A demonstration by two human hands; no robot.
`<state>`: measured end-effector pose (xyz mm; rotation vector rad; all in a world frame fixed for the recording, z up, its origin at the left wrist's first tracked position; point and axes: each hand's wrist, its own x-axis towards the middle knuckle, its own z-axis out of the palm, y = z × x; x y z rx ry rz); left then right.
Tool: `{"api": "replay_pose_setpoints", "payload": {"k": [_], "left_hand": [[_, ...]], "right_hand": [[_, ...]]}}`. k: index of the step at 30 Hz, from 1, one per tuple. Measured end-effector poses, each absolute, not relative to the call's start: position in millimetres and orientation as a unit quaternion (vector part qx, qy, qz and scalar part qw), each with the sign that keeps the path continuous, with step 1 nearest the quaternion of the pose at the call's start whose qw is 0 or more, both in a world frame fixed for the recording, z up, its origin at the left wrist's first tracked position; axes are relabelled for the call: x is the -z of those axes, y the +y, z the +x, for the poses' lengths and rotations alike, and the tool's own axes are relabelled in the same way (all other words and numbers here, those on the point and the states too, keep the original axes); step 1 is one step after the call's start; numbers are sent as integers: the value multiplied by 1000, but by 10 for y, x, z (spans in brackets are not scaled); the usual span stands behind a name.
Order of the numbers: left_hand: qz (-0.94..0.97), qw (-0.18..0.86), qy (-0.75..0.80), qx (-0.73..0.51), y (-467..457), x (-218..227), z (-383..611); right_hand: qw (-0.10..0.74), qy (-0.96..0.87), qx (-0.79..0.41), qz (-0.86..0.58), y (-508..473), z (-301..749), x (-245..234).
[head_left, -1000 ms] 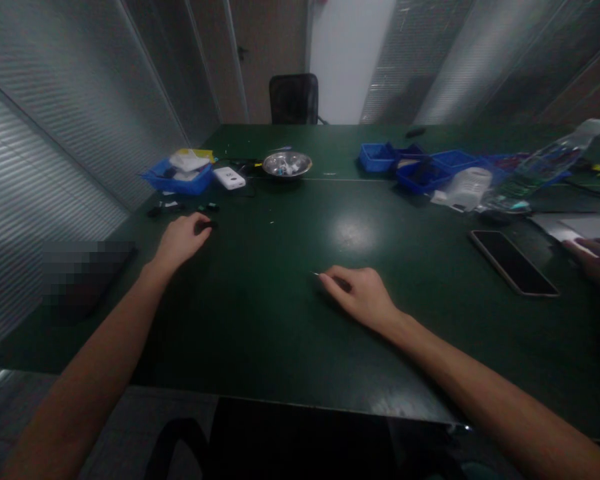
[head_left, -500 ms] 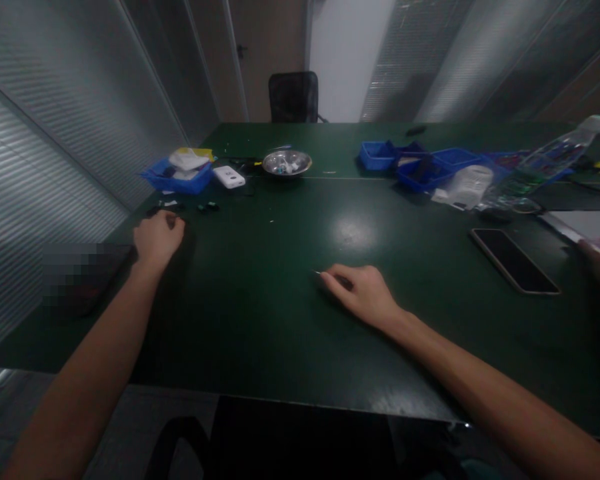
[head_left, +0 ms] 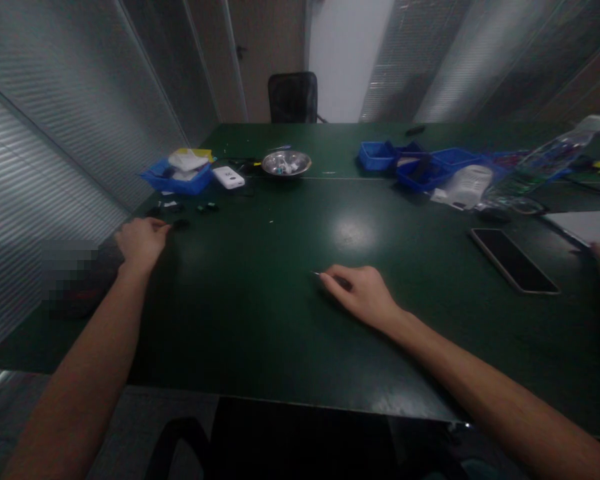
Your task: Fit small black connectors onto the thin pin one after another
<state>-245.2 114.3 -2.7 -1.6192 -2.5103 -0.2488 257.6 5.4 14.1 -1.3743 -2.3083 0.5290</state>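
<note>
Your left hand [head_left: 143, 245] is just beside the small dark piece [head_left: 181, 225] at left — its grip cannot be told; approach squarely. Brace your right hand [head_left: 363, 291], which pinches a thin pale-tipped tool [head_left: 316, 273].

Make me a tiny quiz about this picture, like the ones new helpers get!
1. True or false: the phone lies nearer to the right hand than to the left hand.

2. What does the right hand pinch?
A) a cup
B) a thin thing with a shiny tip
C) a ball

3. Fill in the colour: the metal dish stands on a ____ table.

Key: 1. true; 2. B; 3. green
</note>
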Motion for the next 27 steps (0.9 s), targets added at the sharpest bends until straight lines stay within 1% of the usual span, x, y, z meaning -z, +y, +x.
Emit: {"api": "replay_pose_setpoints", "payload": {"k": [6,10,13,16,18,23,27], "left_hand": [[-526,100,-838,100,1154,29,-2404],[-531,114,-818,188,1179,51,-2400],[-534,78,-801,258,1215,65,-2429],[-535,33,-790,298,1229,55,-2436],[-542,21,-784,303,1222,40,-2424],[-555,37,-788,266,1203,22,-2405],[-549,17,-794,260,1229,20,-2391]], "right_hand": [[197,-825,-196,-492,46,2578,-155],[193,-824,-194,-496,51,2580,-159],[189,-825,-192,-497,60,2579,-152],[188,-826,-196,-494,61,2577,-158],[187,-825,-202,-494,57,2576,-170],[187,-825,-203,-493,51,2577,-180],[191,-825,-198,-493,59,2574,-156]]}}
